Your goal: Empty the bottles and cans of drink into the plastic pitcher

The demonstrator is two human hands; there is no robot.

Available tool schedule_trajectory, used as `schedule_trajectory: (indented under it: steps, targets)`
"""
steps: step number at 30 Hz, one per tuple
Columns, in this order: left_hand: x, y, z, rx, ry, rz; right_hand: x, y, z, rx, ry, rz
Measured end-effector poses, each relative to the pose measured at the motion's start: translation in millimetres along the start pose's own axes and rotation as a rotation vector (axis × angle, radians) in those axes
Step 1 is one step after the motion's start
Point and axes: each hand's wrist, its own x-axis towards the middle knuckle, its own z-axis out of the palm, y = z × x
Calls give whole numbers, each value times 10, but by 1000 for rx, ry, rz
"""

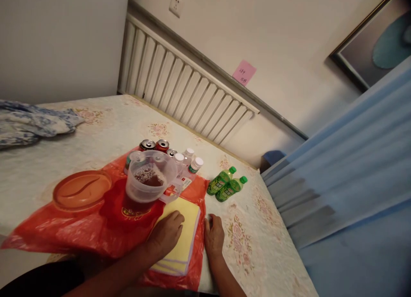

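Note:
My left hand (168, 233) rests on a folded yellow cloth (184, 222) with a pale purple edge, its fingers curled in and nothing seen in them. Just right of the cloth, my right hand (214, 236) lies on the table by the edge of a red plastic sheet (77, 232), loosely closed, with nothing visible inside. Beyond my left hand stands a clear plastic jug (150, 194) holding brown, foamy liquid, its handle to the right. An orange lid (82, 190) lies flat on the sheet, left of the jug.
Behind the jug are several drink cans (162, 145) and white-capped bottles (195, 165). Two green bottles (230, 189) lean beyond my right hand. The floral tablecloth (239, 237) spreads around. A patterned cloth (35, 123) lies far left; a radiator (180, 85) and blue curtain (349, 172) border the table.

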Motion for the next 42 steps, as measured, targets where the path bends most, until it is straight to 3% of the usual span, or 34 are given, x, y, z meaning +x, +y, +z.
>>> schedule_trajectory:
  steps: [12,26,42]
  targets:
    - [-4,-82,-47,-287,56,33,-16,71,63,-37,3,-38]
    - [-57,-147,-91,-509,31,-78,-15,16,21,-21,-36,-9]
    - [-29,-159,-90,-573,-26,-105,-21,7,2,30,-57,35]
